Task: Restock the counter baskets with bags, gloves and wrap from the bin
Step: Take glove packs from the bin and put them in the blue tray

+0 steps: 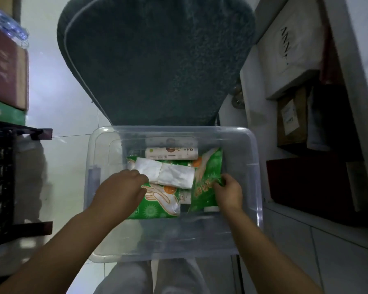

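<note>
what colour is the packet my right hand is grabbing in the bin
Green, with white and orange print: the glove packet pinched by your right hand. Head view.

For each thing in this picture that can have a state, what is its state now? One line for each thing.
Clear bin: lid off, partly filled.
Left hand: fingers curled at the white packet's near end.
Right hand: pinching the edge of the right green pack.
White packet: lying flat on top of the pile.
Left green pack: lying flat, partly under the left hand.
Right green pack: tilted, raised at one side.
White roll: lying on its side at the back.
</note>
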